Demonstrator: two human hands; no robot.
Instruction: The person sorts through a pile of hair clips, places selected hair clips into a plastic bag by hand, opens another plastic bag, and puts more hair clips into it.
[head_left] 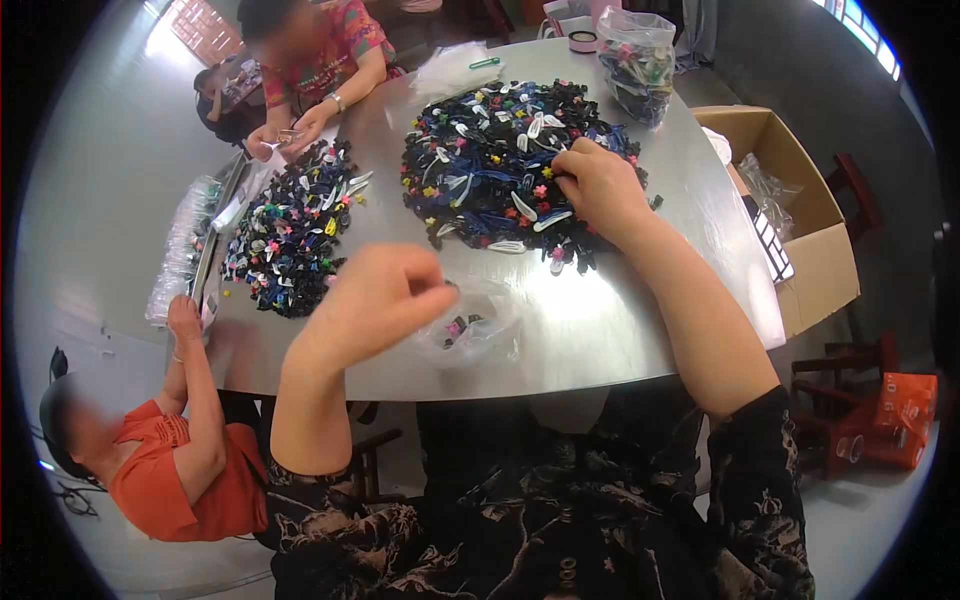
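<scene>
A large pile of small hair clips [490, 150], mostly black with white, blue, red and yellow ones, lies on the metal table [600, 345]. At the right side of this pile is my right hand [602, 185], its fingers pinched together at the clips; what they hold is too small to make out. My left hand [375, 300] is raised above the table's near side, thumb and fingers curled toward each other, with their tips over the left edge of a clear plastic bag [490, 345]. A few dark and pink clips [460, 327] lie inside that bag.
A smaller clip pile [290, 235] lies at the left. One co-worker [330, 60] sits at the far left, another in orange [190, 450] at the near left. A filled bag [640, 70] stands at the back right, a cardboard box [825, 250] beyond the right edge.
</scene>
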